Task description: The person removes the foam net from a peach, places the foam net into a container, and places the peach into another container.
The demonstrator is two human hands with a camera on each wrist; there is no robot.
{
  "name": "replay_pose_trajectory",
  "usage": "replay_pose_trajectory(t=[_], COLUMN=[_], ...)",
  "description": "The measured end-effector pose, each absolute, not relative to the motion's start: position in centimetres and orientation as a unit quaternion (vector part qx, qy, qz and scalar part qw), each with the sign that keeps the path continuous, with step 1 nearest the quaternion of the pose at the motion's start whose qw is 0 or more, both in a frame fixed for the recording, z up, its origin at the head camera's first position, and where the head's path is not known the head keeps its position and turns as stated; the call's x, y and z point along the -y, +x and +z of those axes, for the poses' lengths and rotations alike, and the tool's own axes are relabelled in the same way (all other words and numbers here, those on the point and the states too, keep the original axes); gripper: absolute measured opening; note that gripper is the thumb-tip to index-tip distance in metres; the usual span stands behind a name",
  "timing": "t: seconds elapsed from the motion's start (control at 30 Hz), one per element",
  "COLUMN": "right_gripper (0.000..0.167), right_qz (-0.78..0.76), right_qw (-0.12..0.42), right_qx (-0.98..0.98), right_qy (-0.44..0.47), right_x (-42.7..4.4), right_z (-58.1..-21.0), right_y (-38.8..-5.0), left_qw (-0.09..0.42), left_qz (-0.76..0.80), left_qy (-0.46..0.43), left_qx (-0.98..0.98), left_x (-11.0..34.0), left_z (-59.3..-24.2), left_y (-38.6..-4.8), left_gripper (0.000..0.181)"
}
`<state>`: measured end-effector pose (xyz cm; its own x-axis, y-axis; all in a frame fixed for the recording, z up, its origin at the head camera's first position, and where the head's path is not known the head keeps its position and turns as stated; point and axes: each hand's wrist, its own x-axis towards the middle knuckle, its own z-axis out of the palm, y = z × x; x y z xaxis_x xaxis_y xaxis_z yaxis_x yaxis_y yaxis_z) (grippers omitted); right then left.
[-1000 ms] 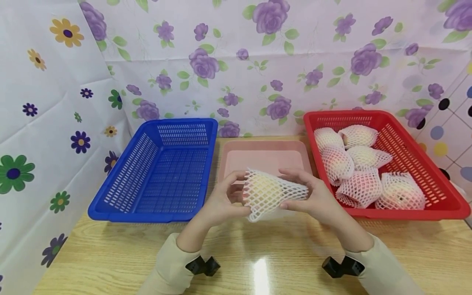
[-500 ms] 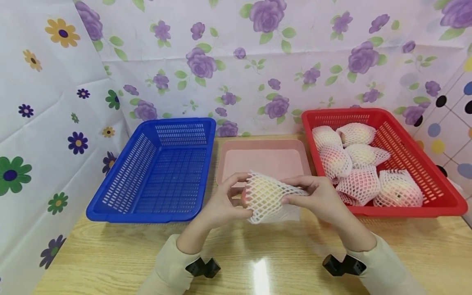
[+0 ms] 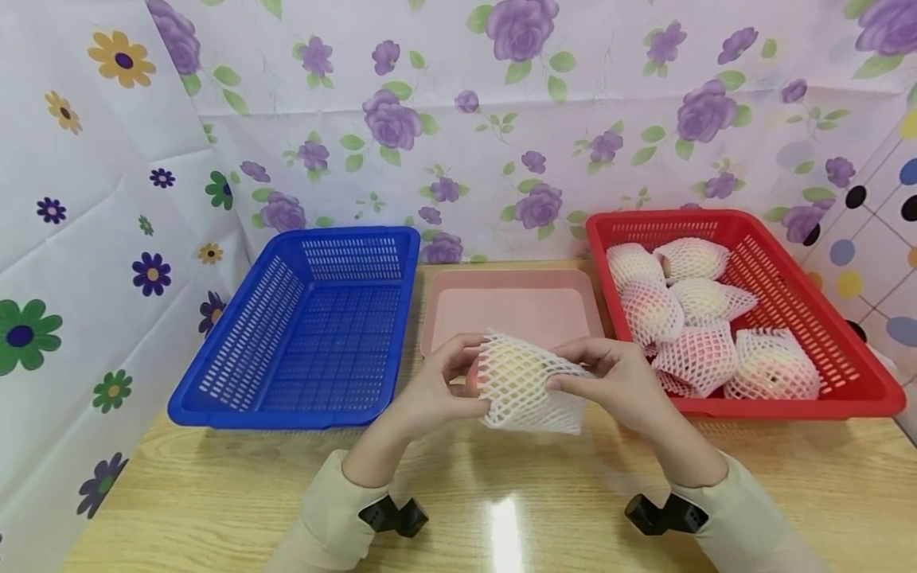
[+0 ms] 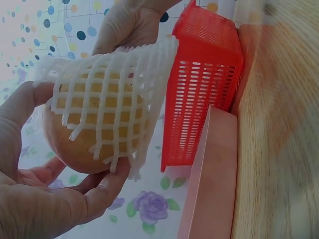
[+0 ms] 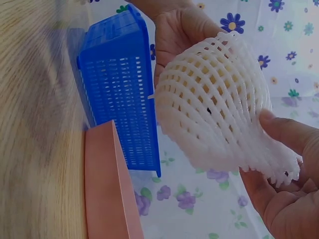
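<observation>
A round yellow-and-red fruit, apple-like [image 4: 75, 149], sits in a white foam fruit net [image 3: 526, 390] held above the table, in front of a pink tray [image 3: 505, 306]. My left hand [image 3: 440, 390] grips the fruit at the net's left opening, fingers and thumb curled around it. Bare reddish skin shows there. With thumb and fingers, my right hand [image 3: 619, 382] pinches the net's loose right end. In the right wrist view the mesh covers most of the fruit and narrows toward the right hand [image 5: 294, 194].
At the left stands a blue basket [image 3: 286, 418] with no fruit visible inside. The red basket [image 3: 781, 407] at the right holds several netted fruits [image 3: 772, 370]. A flowered cloth [image 3: 466, 183] hangs behind, and the table is wood [image 3: 573, 493].
The net's right end was bunched into a narrow tail; now it is flatter and hangs wider below my right fingers. My left hand keeps its grip on the fruit.
</observation>
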<state>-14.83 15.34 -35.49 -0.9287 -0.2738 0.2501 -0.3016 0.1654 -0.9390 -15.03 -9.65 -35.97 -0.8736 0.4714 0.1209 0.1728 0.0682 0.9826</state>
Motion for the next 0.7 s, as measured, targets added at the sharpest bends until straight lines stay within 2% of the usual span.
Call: replay_pose_trajectory(t=[0.23,0.5,0.7], right_gripper=[0.019,0.037,0.028], right_qz=[0.575,0.516,0.473], right_qw=[0.02,-0.004,-0.02], right_qx=[0.797,0.824,0.842], right_qy=[0.183,0.233,0.257], right_x=[-15.7,-16.2,-16.1], right_z=[-35.1,-34.7,-34.2], right_y=[-14.5,-14.3,-14.6], left_qw=[0.115,0.141,0.151], left_qz=[0.627,0.631,0.62], left_qy=[0.231,0.235,0.24], left_qx=[-0.736,-0.726,-0.732], left_x=[9.9,9.5,9.4], left_z=[-36.0,-36.3,-36.5], left_y=[-15.1,-15.1,-14.9], left_gripper=[0.069,0.067,0.068])
